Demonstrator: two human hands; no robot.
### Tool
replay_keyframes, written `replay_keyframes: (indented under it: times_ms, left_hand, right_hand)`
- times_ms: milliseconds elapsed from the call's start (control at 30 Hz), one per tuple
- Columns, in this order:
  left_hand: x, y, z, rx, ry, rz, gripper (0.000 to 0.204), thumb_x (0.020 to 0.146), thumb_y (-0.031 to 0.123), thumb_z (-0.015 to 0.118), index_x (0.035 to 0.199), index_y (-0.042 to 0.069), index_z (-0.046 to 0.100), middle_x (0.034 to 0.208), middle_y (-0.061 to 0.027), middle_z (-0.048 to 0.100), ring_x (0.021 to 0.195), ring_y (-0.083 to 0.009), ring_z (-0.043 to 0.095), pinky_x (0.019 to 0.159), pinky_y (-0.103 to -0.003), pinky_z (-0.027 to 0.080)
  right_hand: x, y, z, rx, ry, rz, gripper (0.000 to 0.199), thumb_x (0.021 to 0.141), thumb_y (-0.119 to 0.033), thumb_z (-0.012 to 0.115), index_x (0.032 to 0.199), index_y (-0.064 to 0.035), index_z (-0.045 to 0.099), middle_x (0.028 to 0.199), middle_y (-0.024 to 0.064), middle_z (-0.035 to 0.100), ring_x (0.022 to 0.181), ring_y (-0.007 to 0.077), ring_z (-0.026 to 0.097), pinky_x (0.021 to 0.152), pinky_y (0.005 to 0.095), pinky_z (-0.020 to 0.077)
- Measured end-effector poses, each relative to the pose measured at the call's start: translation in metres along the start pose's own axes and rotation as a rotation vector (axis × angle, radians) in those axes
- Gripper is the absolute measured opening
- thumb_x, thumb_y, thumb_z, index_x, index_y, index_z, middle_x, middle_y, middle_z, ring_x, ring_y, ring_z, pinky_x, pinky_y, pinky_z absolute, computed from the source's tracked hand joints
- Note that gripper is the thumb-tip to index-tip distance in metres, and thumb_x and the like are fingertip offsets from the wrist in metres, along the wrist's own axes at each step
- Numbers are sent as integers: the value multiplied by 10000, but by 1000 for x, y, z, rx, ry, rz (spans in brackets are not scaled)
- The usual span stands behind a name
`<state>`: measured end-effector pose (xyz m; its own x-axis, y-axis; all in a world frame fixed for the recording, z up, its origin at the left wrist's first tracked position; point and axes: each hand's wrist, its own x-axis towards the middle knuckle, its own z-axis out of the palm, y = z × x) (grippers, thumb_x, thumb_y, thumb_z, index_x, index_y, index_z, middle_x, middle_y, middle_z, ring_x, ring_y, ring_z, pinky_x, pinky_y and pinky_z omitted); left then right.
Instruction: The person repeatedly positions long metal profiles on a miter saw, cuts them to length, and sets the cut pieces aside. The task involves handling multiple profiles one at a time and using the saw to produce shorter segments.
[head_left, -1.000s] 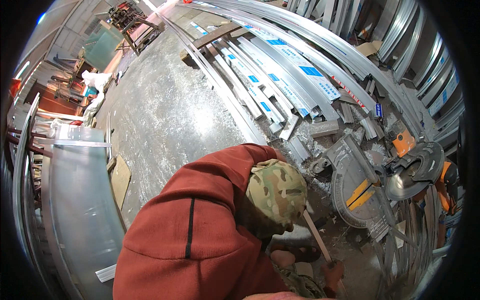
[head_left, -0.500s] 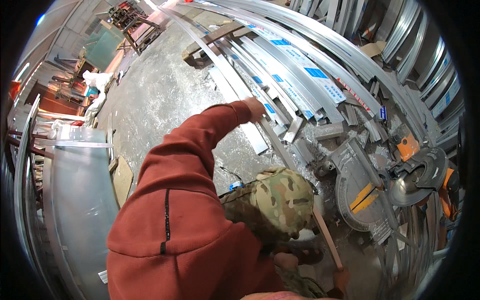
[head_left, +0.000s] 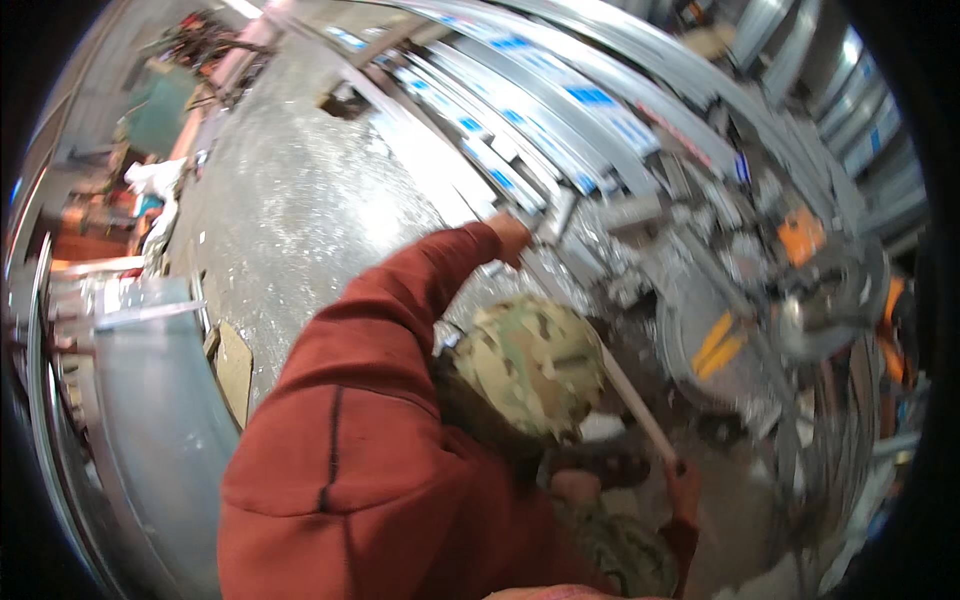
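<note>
Long galvanised steel channel, thin-gauge: probably light, whippy, sharp-edged; best held by its flanges near the end. Red-sleeved co-worker's hand is seemingly clasping that end; wearer's own hands are showing nowhere, grip untellable.

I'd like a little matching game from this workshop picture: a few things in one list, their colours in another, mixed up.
Things:
1. hooded top
2. cap
3. saw motor housing
4. long metal strips

Colours:
A. silver with blue labels
B. rust red
C. orange
D. camouflage green and tan

Pairs: 1-B, 2-D, 3-C, 4-A
</note>
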<state>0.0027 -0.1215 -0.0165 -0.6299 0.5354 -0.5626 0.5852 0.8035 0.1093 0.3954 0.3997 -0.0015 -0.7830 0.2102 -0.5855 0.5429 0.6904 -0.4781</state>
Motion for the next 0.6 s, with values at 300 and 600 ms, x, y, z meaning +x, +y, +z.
replay_keyframes:
  times_ms: [300, 600]
  left_hand:
    - [-2, 18, -27, -412, -45, 86, 427, 769, 441, 753, 1006, 86, 731, 1007, -110, 703, 952, -291, 660, 840, -387, 509]
    - [-7, 29, -48, -278, 61, 136, 445, 836, 456, 700, 972, 33, 676, 891, -142, 714, 861, -318, 688, 780, -416, 520]
  right_hand:
    - [-2, 2, -13, 110, 29, 9, 251, 921, -186, 671, 1076, 10, 685, 1073, 136, 675, 941, 261, 639, 834, 380, 491]
    - [-12, 48, -13, -338, 279, 12, 405, 908, -232, 690, 1248, -30, 603, 1307, 165, 562, 1182, 333, 544, 956, 449, 467]
